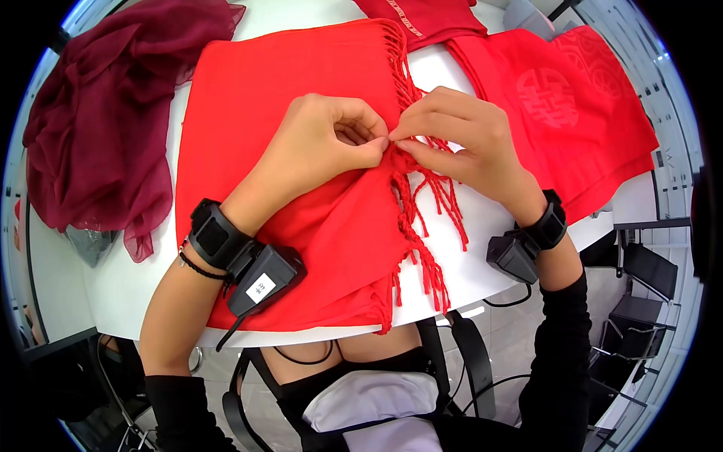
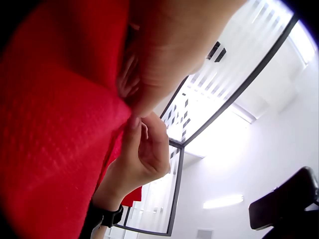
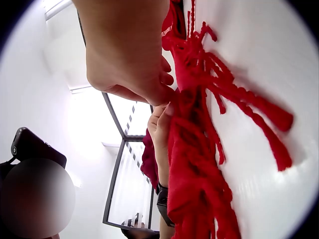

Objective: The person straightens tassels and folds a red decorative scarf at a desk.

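A bright red scarf (image 1: pixel 286 83) with twisted fringe (image 1: pixel 429 181) lies on the white table. At its fringed edge the left hand (image 1: pixel 324 143) pinches the cloth between thumb and index finger, raising folds below. The right hand (image 1: pixel 467 135) pinches the same edge just beside it, fingertips almost touching the left ones. In the left wrist view the red cloth (image 2: pixel 50 124) is drawn to a point at the left hand's fingertips (image 2: pixel 133 113). The right wrist view shows the right hand (image 3: pixel 129 59) over the edge, with fringe strands (image 3: pixel 249 104) spread on the table.
A dark maroon sheer cloth (image 1: pixel 105 113) lies at the left, over a grey plastic bag (image 1: pixel 94 245). Patterned red cloths (image 1: pixel 550 98) lie at the right, another folded red one (image 1: pixel 437 19) at the back. The white table's (image 1: pixel 120 301) front edge is close to the person's lap.
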`<action>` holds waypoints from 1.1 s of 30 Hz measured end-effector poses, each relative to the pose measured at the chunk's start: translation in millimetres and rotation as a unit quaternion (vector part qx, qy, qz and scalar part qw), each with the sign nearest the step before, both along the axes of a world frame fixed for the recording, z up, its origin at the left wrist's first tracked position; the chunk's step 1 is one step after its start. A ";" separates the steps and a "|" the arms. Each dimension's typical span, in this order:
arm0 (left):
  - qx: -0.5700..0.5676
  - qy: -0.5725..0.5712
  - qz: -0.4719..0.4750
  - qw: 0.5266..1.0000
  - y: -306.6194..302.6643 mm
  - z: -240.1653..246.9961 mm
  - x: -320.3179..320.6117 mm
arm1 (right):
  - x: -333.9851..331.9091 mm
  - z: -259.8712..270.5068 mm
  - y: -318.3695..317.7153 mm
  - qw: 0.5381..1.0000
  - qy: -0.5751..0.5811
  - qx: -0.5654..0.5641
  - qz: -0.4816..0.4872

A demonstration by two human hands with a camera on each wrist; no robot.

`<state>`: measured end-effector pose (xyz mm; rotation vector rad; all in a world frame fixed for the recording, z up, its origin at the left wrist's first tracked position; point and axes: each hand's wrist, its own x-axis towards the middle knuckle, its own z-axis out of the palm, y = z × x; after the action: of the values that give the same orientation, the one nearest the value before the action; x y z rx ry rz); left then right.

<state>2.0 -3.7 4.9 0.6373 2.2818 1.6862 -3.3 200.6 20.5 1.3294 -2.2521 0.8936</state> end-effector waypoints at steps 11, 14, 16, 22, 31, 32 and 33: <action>0.004 -0.046 -0.007 0.999 -0.3 0.2 -2.8 | -0.6 -0.2 2.7 0.993 0.102 0.063 -0.004; 0.004 -0.049 -0.009 0.999 -0.7 0.0 -2.9 | 0.0 -0.3 1.5 0.992 0.107 0.065 0.000; 0.007 -0.056 -0.011 0.998 -0.8 -1.6 -3.6 | -0.4 -2.4 -0.8 0.991 0.117 0.064 -0.012; 0.039 -0.055 0.012 0.998 2.0 -1.5 -1.7 | -0.4 -6.3 -4.6 0.993 0.097 0.060 -0.042; 0.015 -0.030 0.010 0.999 1.3 -1.8 -1.5 | 2.0 -6.9 -8.8 0.997 0.021 0.028 -0.063; 0.018 -0.034 0.009 0.999 1.3 -2.0 -1.4 | 2.2 -7.1 -9.4 0.998 0.018 0.021 -0.062; 0.021 -0.038 0.009 0.999 1.1 -2.2 -1.4 | 2.2 -7.3 -9.8 0.998 0.014 0.013 -0.060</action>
<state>0.6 -2.6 2.7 0.5542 2.2122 1.7388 -1.1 190.7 13.2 1.1955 -2.3029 0.8013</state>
